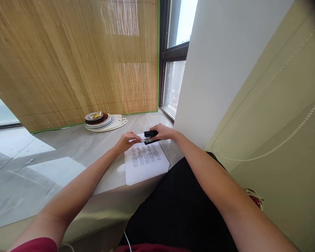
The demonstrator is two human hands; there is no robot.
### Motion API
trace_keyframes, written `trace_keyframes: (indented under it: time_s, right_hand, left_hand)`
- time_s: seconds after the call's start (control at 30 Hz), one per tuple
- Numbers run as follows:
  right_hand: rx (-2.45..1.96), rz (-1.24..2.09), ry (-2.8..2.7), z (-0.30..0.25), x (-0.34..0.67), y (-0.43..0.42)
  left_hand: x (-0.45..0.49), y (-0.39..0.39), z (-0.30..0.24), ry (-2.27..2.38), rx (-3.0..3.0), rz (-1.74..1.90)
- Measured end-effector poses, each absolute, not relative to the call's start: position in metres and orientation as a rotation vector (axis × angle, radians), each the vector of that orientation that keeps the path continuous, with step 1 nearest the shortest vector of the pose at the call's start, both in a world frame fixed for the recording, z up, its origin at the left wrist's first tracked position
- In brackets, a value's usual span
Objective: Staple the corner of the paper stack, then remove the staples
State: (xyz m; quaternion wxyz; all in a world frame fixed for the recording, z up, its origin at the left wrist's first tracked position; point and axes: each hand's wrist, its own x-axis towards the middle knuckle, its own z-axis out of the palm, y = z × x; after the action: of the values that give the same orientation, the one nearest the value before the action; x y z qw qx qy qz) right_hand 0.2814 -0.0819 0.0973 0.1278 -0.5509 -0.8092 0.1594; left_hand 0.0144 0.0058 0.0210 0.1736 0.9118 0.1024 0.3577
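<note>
My right hand (161, 132) is closed around a black stapler (150, 133), held low over the printed sheet of paper (147, 168). The stapler's black top and base are parted, and silvery metal shows between them. My left hand (129, 140) comes in from the left, its fingers pinched together at that silvery metal. Whether they grip part of the stapler or a small loose piece such as staples, I cannot tell. Under both hands lies the paper, its near edge at the ledge's front edge.
On the grey stone ledge (68, 143), a stack of plates (97, 120) stands beyond my left hand, by an oval plate (119, 120). A bamboo blind (76, 63) hangs behind. To the right are a window frame (173, 54), a white wall (212, 63) and a beaded cord (275, 150).
</note>
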Motion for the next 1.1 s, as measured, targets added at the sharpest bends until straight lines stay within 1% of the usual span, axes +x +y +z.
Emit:
trace_keyframes:
  time_s: [0.1, 0.27, 0.37, 0.53, 0.63, 0.73, 0.83, 0.97, 1.1]
  right_hand:
    - [-1.479, 0.444, -2.429, 0.090, 0.267, -0.082]
    - [-1.413, 0.318, -2.413, 0.077, 0.244, -0.082]
    - [-1.426, 0.322, -2.417, 0.073, 0.240, -0.082]
    - [-1.415, 0.456, -2.460, 0.083, 0.256, -0.079]
    - [-1.561, 0.387, -2.313, 0.095, 0.280, -0.075]
    - [-1.792, 0.332, -2.176, 0.101, 0.306, -0.075]
    - [-1.981, 0.365, -2.143, 0.099, 0.327, -0.079]
    - [-2.111, 0.412, -2.154, 0.093, 0.339, -0.079]
    - [-2.081, 0.379, -2.271, 0.087, 0.333, -0.072]
  left_hand:
    - [0.016, 0.003, 0.017, 0.432, 2.503, 1.089]
    - [0.014, 0.007, 0.011, 0.572, 2.449, 1.141]
    - [0.013, 0.012, 0.010, 0.595, 2.550, 1.049]
    - [0.018, 0.009, 0.012, 0.606, 2.663, 0.888]
    - [0.021, 0.003, 0.013, 0.633, 2.682, 0.809]
    - [0.021, 0.001, 0.009, 0.527, 2.776, 0.573]
    - [0.019, 0.001, 0.005, 0.431, 2.855, 0.353]
    - [0.017, 0.000, 0.005, 0.404, 2.853, 0.361]
    - [0.018, -0.005, 0.009, 0.394, 2.826, 0.406]
